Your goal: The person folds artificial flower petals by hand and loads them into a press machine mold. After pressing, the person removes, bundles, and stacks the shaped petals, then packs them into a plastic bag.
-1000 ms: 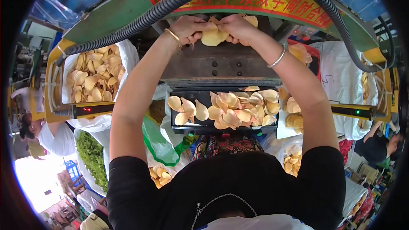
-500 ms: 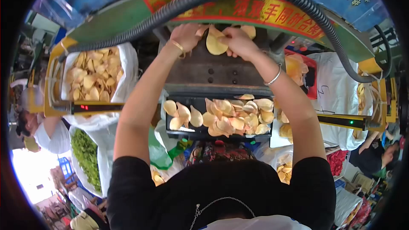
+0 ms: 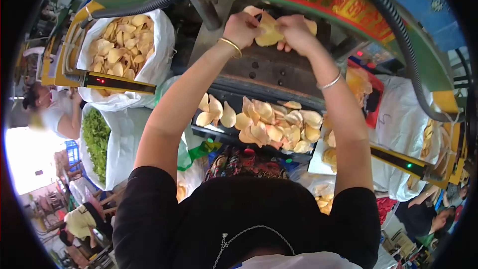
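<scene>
A pale yellow, petal-shaped piece (image 3: 269,32) is spread between my hands over the dark metal plate of the machine (image 3: 234,65). My left hand (image 3: 242,30) is closed, its fingertips pinching the piece's left edge. On the opposite edge, my right hand (image 3: 297,35) grips it between thumb and fingers. Parts of other pale petal pieces (image 3: 311,26) show behind my hands. In front of the plate, a black tray (image 3: 224,135) carries several loose yellow and pinkish petal pieces (image 3: 269,124).
A white sack of petal pieces (image 3: 122,50) stands at left, above a bag of green foliage (image 3: 95,139). Yellow-framed sensor bars (image 3: 122,82) flank the machine, and a black corrugated hose (image 3: 398,45) arches overhead. White sacks (image 3: 393,134) sit at right. Other people (image 3: 59,112) are off to the sides.
My left hand has come from beside the petal-shaped piece to pinching its left edge. My right hand still holds the other edge. The whole view has tilted and shifted.
</scene>
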The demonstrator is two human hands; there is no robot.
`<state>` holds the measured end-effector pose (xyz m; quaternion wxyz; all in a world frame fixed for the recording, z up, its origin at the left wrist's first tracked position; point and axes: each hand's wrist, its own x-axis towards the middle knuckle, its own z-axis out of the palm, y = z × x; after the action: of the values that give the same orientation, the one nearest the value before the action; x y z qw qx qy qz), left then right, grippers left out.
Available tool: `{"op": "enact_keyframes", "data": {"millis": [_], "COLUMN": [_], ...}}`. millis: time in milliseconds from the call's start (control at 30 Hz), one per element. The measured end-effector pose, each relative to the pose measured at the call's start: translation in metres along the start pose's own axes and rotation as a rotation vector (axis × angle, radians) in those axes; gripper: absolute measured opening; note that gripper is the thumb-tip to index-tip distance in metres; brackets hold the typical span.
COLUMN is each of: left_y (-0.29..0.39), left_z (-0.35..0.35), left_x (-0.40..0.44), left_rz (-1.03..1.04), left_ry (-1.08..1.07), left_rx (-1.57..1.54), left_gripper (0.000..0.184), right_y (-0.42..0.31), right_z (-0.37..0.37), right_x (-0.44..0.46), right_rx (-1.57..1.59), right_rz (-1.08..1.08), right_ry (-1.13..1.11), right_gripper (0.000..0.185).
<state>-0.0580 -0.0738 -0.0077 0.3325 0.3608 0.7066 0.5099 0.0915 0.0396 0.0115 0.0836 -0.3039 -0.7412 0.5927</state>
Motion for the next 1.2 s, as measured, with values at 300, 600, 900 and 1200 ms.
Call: {"op": "enact_keyframes", "data": {"millis": [300,600,900,1200], "left_y": [0.014,-0.015,-0.005,-0.005], "left_z": [-0.017,0.008,0.014,0.002], "left_x": [-0.013,0.020,0.009,0.000], "left_rz": [0.437,0.758,0.767,0.510], "left_ry": [0.172,0.312,0.371,0.254], "left_rx": [0.605,0.345,0.458,0.588], "left_gripper": [0.022,0.018,0.024,0.038], "right_y": [-0.013,-0.029,-0.155,-0.073], "right_z": [-0.007,-0.012,-0.023,-0.142], "right_x": [-0.007,-0.031,-0.155,0.075], "right_rx": [-0.149,-0.594,-0.862,-1.354], "right_rz": [-0.022,-0.183,0.297,-0.703], "right_ry": [0.040,0.280,0.552,-0.201], "right_gripper": [0.024,0.018,0.037,0.028]}}
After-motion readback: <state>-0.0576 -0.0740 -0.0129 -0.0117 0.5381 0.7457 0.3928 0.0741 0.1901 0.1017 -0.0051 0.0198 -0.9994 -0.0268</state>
